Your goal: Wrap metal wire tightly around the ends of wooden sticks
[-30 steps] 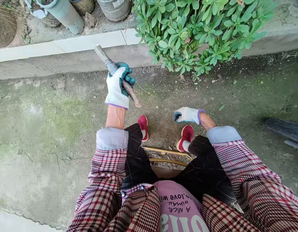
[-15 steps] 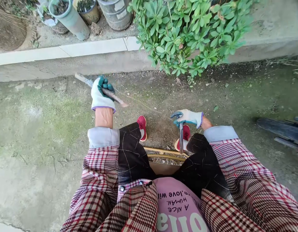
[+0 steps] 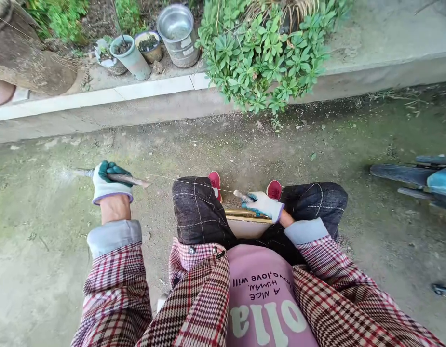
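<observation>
My left hand [image 3: 112,182], in a white glove with a green palm, is closed around a short wooden stick [image 3: 140,182] out to the left. Grey winding wraps the stick's far end. My right hand [image 3: 265,205], gloved alike, grips another short stick [image 3: 240,195] between my knees; its pale end points left. A thin pale line [image 3: 165,177] runs across between the two hands and looks taut. Just below my right hand is a white-sided object with gold-coloured edges [image 3: 247,227], partly hidden by my legs and shirt.
Ahead runs a raised bed with a white tiled edge [image 3: 154,88]. On it stand a metal bucket [image 3: 182,50], a pale green pot [image 3: 138,62] and a leafy bush [image 3: 259,72]. A dark and blue wheeled thing [image 3: 399,173] is at the right.
My left hand has moved left and nearer my body with its stick. My right hand has come down slightly and inward, its stick turning from upright to pointing left.
</observation>
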The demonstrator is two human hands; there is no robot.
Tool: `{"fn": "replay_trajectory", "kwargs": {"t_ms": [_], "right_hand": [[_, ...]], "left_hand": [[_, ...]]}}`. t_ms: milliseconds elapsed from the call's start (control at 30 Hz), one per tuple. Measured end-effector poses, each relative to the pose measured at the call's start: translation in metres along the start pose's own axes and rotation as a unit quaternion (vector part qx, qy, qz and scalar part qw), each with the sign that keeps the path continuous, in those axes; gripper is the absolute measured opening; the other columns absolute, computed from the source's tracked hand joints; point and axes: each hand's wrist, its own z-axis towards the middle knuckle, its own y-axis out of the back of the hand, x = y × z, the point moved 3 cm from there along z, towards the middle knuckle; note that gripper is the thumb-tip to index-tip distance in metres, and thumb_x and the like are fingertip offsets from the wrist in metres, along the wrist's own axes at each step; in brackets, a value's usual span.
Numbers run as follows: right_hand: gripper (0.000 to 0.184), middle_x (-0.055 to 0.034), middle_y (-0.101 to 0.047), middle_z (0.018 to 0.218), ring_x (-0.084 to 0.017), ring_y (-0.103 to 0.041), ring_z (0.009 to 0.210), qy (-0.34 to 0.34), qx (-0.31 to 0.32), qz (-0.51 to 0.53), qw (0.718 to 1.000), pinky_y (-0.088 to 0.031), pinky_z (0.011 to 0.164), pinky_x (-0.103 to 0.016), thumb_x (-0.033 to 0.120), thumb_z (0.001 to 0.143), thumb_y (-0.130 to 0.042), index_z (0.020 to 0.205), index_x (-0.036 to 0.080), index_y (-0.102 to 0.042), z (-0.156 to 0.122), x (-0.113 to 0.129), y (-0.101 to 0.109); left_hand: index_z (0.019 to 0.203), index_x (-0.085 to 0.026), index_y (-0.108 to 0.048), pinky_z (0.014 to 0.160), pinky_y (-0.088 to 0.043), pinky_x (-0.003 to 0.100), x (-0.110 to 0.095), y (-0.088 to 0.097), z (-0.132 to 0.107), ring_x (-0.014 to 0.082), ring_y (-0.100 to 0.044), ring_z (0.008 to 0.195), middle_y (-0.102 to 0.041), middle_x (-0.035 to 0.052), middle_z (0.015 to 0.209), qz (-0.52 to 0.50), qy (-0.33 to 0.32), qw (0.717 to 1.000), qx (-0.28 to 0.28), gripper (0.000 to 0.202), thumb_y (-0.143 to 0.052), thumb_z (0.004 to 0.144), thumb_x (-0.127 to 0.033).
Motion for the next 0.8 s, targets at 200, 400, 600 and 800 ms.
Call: {"fn": "replay_trajectory", "kwargs": {"t_ms": [200, 400, 600, 800], "right_hand": [[0.040, 0.0043, -0.056, 0.064, -0.013, -0.046, 0.055, 0.027, -0.109, 0.108, 0.988, -0.042, 0.047, -0.029, 0.050, 0.060, -0.084, 0.076, 0.025, -0.057, 0.011, 0.009, 0.013], [0.056, 0.0046, -0.064, 0.073, -0.010, -0.053, 0.055, 0.058, -0.194, 0.246, 0.948, -0.056, 0.051, -0.027, 0.045, 0.046, -0.088, 0.090, 0.023, -0.062, 0.008, 0.018, 0.039], [0.046, 0.0105, -0.053, 0.054, -0.006, -0.042, 0.041, 0.068, -0.234, 0.333, 0.911, -0.035, 0.033, -0.019, 0.033, 0.050, -0.089, 0.087, 0.021, -0.063, 0.005, 0.017, 0.054], [0.042, 0.0130, -0.046, 0.055, -0.004, -0.036, 0.041, 0.111, -0.200, 0.415, 0.881, -0.031, 0.037, -0.015, 0.024, 0.058, -0.089, 0.089, 0.023, -0.061, -0.011, 0.038, 0.082]], "left_hand": [[0.073, -0.006, -0.004, 0.064, -0.031, 0.020, 0.046, 0.018, -0.067, 0.0082, -0.020, 0.056, -0.016, -0.0049, 0.037, -0.135, 0.057, 0.986, -0.086, 0.100, -0.076, 0.041, -0.068], [0.072, -0.018, -0.032, 0.056, -0.043, 0.015, 0.085, 0.001, -0.128, 0.0013, -0.042, 0.045, -0.045, -0.0137, 0.049, -0.373, 0.184, 0.894, -0.165, 0.050, -0.081, 0.068, -0.021], [0.078, -0.020, -0.039, 0.047, -0.041, 0.014, 0.077, -0.008, -0.142, 0.0020, -0.043, 0.038, -0.046, -0.0114, 0.053, -0.432, 0.210, 0.861, -0.169, 0.027, -0.057, 0.094, -0.007], [0.083, -0.019, -0.047, 0.042, -0.037, 0.011, 0.080, -0.028, -0.131, 0.0000, -0.039, 0.037, -0.053, -0.0109, 0.060, -0.439, 0.201, 0.867, -0.125, 0.026, -0.069, 0.093, -0.012]]}}
